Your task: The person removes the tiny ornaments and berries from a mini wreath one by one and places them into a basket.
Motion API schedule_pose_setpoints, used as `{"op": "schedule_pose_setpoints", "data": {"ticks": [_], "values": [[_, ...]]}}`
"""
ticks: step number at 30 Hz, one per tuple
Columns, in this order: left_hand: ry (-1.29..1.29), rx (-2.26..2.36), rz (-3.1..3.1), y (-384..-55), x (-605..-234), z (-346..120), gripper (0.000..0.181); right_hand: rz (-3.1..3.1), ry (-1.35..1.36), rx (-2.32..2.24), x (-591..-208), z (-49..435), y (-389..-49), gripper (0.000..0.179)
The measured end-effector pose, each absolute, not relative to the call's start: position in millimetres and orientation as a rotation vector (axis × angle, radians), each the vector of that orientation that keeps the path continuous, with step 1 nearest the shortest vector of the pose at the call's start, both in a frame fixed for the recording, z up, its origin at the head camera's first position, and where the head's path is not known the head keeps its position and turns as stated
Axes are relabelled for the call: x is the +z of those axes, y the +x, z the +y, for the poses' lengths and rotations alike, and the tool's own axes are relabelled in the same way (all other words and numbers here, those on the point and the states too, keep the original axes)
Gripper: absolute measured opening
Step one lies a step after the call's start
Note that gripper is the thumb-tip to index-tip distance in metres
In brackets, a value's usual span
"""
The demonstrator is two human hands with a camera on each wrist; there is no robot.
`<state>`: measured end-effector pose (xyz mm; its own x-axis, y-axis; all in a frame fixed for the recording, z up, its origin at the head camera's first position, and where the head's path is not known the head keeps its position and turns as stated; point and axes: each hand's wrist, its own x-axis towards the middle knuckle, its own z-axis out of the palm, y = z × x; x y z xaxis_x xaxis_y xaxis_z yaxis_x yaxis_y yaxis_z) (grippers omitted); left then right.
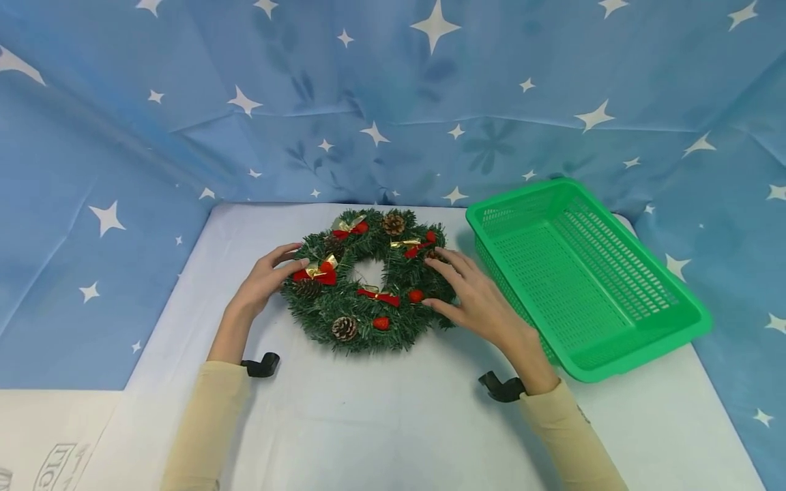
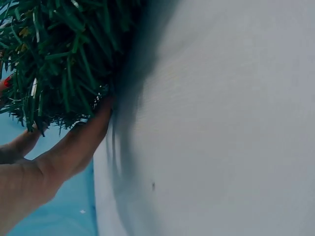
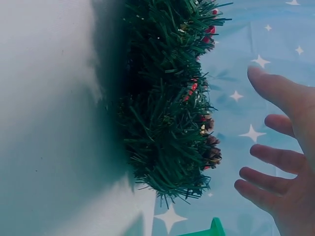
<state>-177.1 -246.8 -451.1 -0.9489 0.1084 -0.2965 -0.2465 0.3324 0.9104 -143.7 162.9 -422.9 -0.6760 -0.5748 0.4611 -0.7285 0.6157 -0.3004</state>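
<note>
A green tinsel Christmas wreath (image 1: 344,303) with red-and-gold bows, pine cones and red berries lies on the white-covered table. My left hand (image 1: 260,276) grips its left edge; in the left wrist view, fingers (image 2: 91,132) reach under the greenery (image 2: 64,64) on the table side. Over the wreath's right side, my right hand (image 1: 482,296) hovers with fingers spread. A gap separates that hand (image 3: 295,191) from the wreath (image 3: 165,123) in the right wrist view. Greenery hides the tips of some left fingers.
A green perforated plastic basket (image 1: 666,344) stands to the right of the wreath, close beside my right forearm. Blue star-patterned cloth (image 1: 393,88) rises behind and at both sides of the white table (image 1: 368,423). Black wrist mounts (image 1: 263,365) stick out from both wrists.
</note>
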Motion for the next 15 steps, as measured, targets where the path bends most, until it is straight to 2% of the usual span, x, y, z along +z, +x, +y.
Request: {"op": "schedule_pose_setpoints", "data": {"ticks": [15], "values": [[-0.166, 1.826, 2.114, -177.0, -459.9, -249.3, 0.074, -2.519, 0.921, 0.813, -436.9, 161.9, -161.9, 0.055]]}}
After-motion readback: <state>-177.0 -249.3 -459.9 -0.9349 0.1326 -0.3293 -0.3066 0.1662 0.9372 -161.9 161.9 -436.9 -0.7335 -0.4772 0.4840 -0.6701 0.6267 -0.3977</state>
